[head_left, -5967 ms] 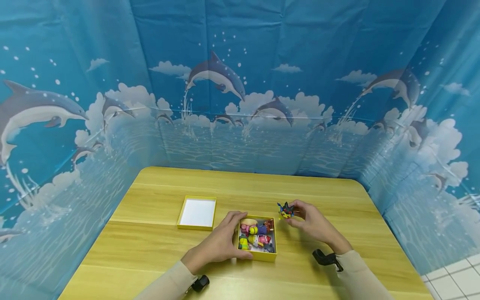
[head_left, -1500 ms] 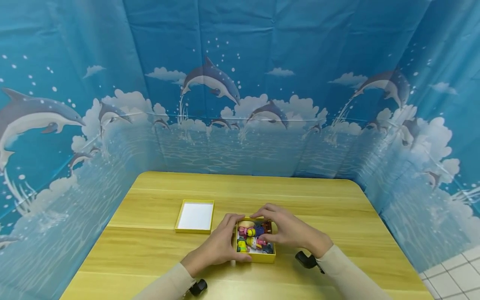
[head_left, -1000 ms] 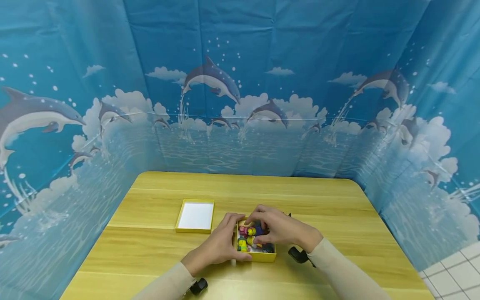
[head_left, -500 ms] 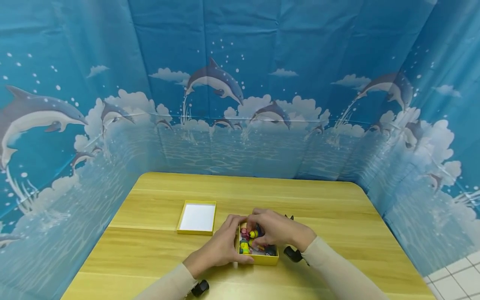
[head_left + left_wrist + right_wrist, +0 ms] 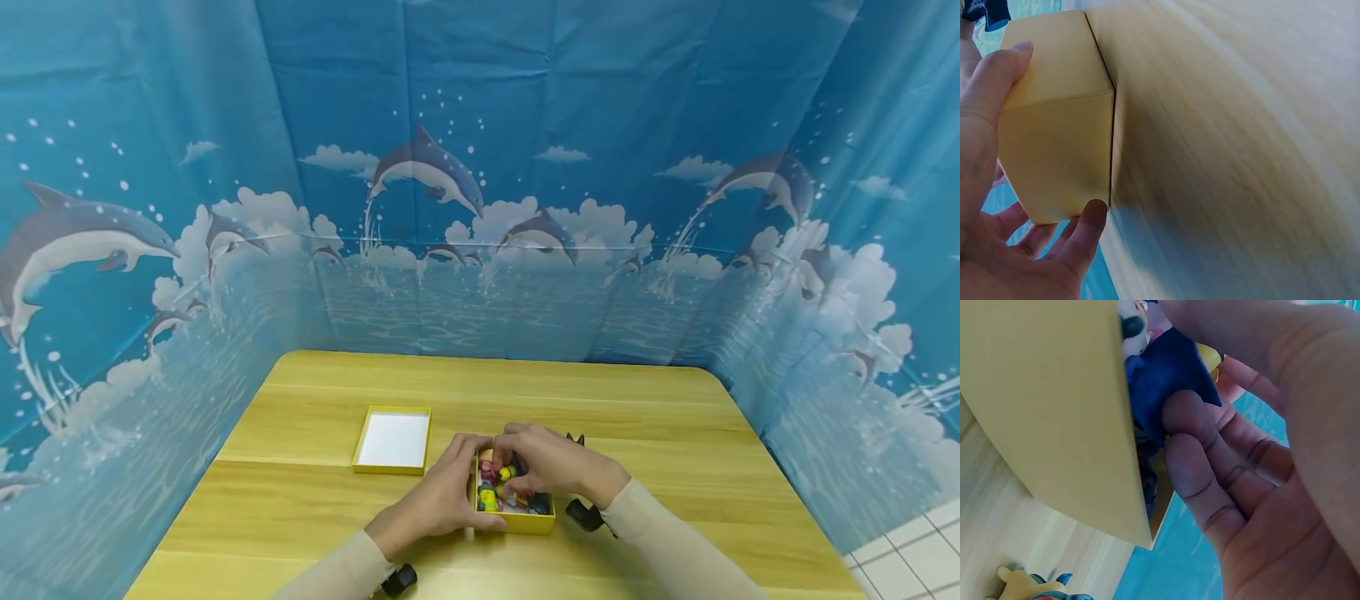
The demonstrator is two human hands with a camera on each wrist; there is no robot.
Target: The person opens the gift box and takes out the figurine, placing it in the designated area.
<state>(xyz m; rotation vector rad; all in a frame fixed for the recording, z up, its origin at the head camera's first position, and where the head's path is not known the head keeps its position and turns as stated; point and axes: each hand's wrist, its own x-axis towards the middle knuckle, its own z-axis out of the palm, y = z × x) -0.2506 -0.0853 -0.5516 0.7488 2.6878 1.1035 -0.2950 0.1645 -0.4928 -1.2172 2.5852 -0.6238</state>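
Observation:
A yellow box (image 5: pixel 525 523) of small toy figurines stands on the table. My left hand (image 5: pixel 442 500) holds it from the left, the thumb on its near wall and the fingers around the far corner. Over the box's right part, my right hand (image 5: pixel 558 462) reaches in, fingers bent about a figurine with a blue cape (image 5: pixel 1169 375) and a yellow head (image 5: pixel 507 473). A green and yellow figurine (image 5: pixel 487 500) lies at the near left inside. My right hand covers much of the contents. Behind that hand, only the dark ears of another figurine (image 5: pixel 575 438) show.
To the left on the wooden table (image 5: pixel 315 500) lies a shallow yellow box lid (image 5: pixel 393 440), white inside up. In the right wrist view, the loose figurine (image 5: pixel 1029 587) is on the table beside the box. A blue dolphin-print curtain (image 5: pixel 480 308) surrounds the table's back and sides.
Six seconds ago my right hand held the dark-eared figurine right of the box; it now sits on the table. That hand has moved left into the box. My left hand keeps its hold.

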